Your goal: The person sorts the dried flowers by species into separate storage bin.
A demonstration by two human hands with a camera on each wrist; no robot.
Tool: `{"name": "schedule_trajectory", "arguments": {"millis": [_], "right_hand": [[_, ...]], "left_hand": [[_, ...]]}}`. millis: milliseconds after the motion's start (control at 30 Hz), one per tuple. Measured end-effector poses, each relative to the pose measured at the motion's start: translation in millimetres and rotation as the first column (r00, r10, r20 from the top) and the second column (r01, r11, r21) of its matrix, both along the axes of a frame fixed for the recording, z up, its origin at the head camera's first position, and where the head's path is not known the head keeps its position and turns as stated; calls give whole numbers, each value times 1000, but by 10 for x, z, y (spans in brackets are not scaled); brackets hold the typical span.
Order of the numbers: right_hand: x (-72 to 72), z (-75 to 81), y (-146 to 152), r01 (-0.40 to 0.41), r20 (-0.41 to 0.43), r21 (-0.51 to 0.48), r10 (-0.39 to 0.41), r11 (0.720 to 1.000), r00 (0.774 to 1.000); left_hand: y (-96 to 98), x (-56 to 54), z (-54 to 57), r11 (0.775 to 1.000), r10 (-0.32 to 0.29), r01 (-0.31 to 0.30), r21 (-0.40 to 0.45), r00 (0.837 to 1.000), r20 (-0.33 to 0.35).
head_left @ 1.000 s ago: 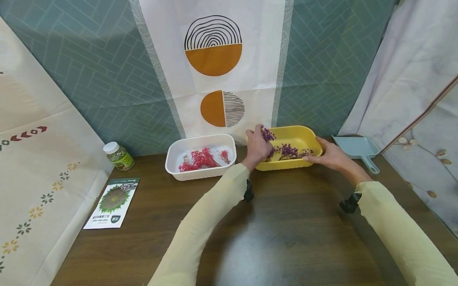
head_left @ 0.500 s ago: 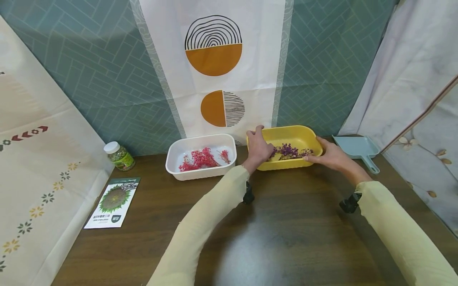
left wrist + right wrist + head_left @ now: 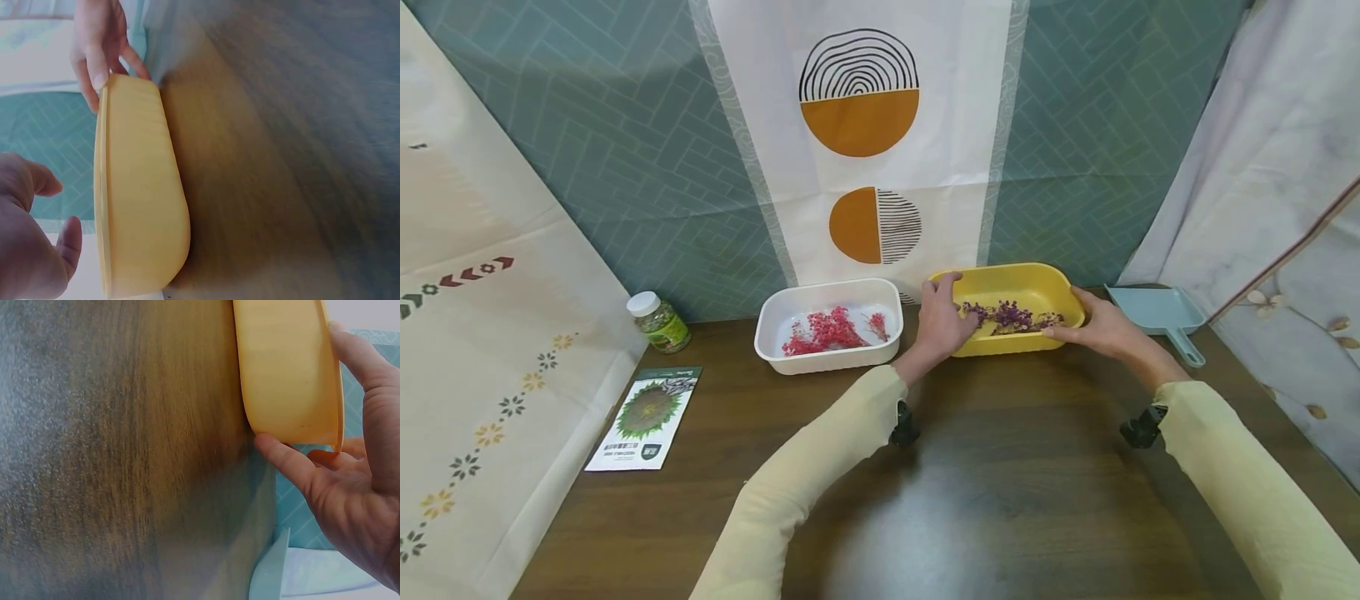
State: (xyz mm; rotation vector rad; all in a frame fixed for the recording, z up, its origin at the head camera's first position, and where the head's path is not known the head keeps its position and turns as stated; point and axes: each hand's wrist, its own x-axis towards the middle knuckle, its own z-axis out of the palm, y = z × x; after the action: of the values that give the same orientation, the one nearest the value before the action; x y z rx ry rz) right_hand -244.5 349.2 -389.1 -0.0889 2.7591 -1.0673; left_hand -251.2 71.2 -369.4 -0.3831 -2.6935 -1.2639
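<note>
A yellow tray [image 3: 1007, 346] stands on the table against the back cloth, with small purple dried flowers [image 3: 1011, 317] along its front side. At its right end my right hand [image 3: 1101, 327] grips the tray, thumb at the rim and fingers against the end wall, as the right wrist view also shows. My left hand [image 3: 942, 321] is over the tray's left end. In the left wrist view its thumb and finger are spread beside the rim with nothing between them. Left of it stands a white tray [image 3: 835, 364] holding red dried flowers [image 3: 829, 331].
A pale blue dustpan [image 3: 1161, 312] lies to the right of the yellow tray. Far left are a white-capped jar [image 3: 658, 322] and a seed packet [image 3: 643, 421] with a sunflower picture. Patterned cloths [image 3: 715, 167] hang behind and at both sides of the wooden table [image 3: 1000, 475].
One second ago purple flowers showed beside my left fingers; they have come down into the tray and the hand is free of them. My right hand keeps its hold. The head view has shifted slightly.
</note>
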Motion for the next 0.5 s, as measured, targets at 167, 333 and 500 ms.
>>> {"name": "schedule_trajectory", "arguments": {"millis": [167,333,500], "right_hand": [[-7,5,-5,-23,-8,16,23,1000,1000],[-1,23,14,-36,-17,41,36,999,999],[5,51,11,-48,-18,87,49,995,999]], "left_hand": [[-138,146,6,999,-22,21,-35,1000,-21],[-282,280,-17,995,-38,35,-94,999,-29],[-444,384,-75,994,-57,54,-90,998,-35]]}}
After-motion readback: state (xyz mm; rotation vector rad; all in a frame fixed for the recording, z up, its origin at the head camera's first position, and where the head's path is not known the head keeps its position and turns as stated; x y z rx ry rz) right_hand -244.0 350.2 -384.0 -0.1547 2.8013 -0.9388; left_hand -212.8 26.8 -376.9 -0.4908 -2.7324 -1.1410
